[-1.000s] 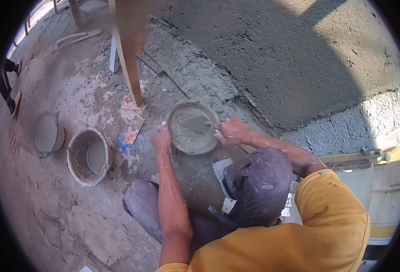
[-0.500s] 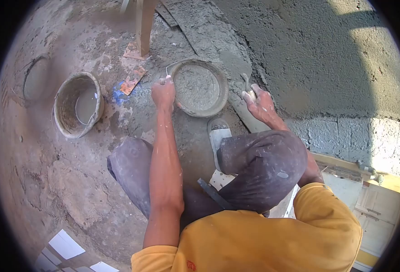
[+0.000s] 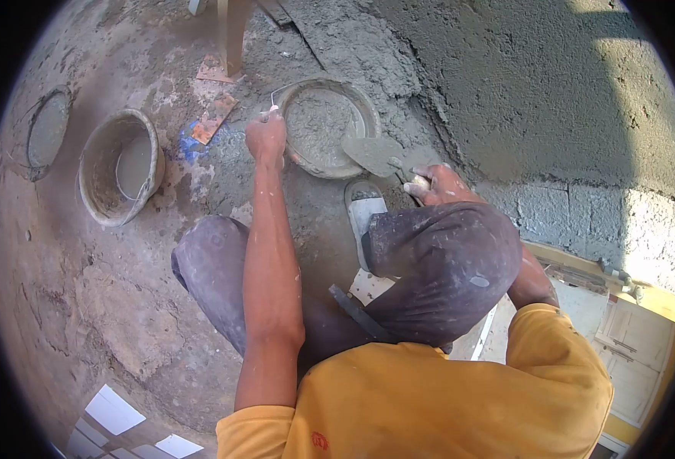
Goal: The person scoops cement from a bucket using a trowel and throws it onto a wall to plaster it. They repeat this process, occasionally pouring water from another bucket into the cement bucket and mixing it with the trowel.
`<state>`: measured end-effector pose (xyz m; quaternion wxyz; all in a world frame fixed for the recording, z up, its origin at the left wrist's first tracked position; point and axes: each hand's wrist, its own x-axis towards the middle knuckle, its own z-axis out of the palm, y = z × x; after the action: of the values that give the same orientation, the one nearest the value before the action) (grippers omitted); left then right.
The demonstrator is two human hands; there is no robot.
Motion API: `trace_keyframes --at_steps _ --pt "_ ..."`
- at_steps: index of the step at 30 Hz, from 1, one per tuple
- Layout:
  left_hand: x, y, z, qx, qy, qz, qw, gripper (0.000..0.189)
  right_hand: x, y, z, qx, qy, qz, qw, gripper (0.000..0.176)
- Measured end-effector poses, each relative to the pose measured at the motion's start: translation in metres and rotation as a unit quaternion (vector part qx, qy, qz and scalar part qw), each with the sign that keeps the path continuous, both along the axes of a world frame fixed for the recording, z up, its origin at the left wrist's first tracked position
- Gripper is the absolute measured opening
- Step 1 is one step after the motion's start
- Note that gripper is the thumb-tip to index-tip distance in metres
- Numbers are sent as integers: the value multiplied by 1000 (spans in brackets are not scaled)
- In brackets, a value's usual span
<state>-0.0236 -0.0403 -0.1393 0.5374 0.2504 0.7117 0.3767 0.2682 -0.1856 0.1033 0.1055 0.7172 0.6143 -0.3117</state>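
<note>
My left hand (image 3: 266, 139) is closed on the wire handle (image 3: 275, 93) of a mortar bucket (image 3: 316, 169), at its left rim. Wet grey mortar (image 3: 318, 115) lies inside the bucket. In my right hand (image 3: 443, 185) is a trowel (image 3: 374, 156), its fingers wrapped round the handle. The grey-coated blade lies flat across the bucket's right rim, its tip over the mortar.
To the left stand a second bucket (image 3: 97, 203) with some liquid in it and a round container (image 3: 49, 130). Tile pieces (image 3: 215, 118) lie by a wooden post (image 3: 230, 38). A freshly plastered wall (image 3: 506, 84) rises at right. My sandalled foot (image 3: 365, 210) is below the bucket.
My right hand has swung the trowel from beside the wall to the left, so its blade now overlaps the bucket's right rim. My left hand keeps its hold on the wire handle.
</note>
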Motion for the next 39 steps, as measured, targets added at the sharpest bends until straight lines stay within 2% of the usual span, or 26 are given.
trace_keyframes --at_steps 4,10,13,19,20,22,25,28,31,34,37,39 --pt "3 0 6 -6 8 4 1000 45 -25 8 14 -78 -6 -27 997 62" --pt "8 0 3 4 4 21 1000 43 -37 9 22 -103 -8 -63 993 78" --pt "9 -1 3 3 6 26 1000 43 -55 29 37 -194 -20 -29 980 83" --pt "7 -3 6 7 22 7 1000 45 -56 30 26 -207 21 28 978 78" --pt "8 -5 7 -3 11 12 1000 46 -54 24 23 -159 35 30 986 70" --pt "8 -9 38 -21 -9 21 1000 47 -50 10 17 -61 62 33 996 54" --pt "9 -9 31 -2 -2 24 1000 48 -44 11 9 -140 51 11 989 72" --pt "7 -6 8 27 18 16 999 46 -44 -11 1 -34 53 0 998 66" --pt "2 -6 1 27 19 -16 999 45 -35 -9 -21 -41 53 -26 997 75" --pt "-1 -9 5 25 55 -31 998 45 -35 6 -11 31 83 -68 994 66" --pt "1 -15 22 13 59 -36 998 46 -47 22 27 226 137 -20 964 37" --pt "6 -19 23 45 99 -18 994 49 -58 24 35 308 165 -37 936 35"
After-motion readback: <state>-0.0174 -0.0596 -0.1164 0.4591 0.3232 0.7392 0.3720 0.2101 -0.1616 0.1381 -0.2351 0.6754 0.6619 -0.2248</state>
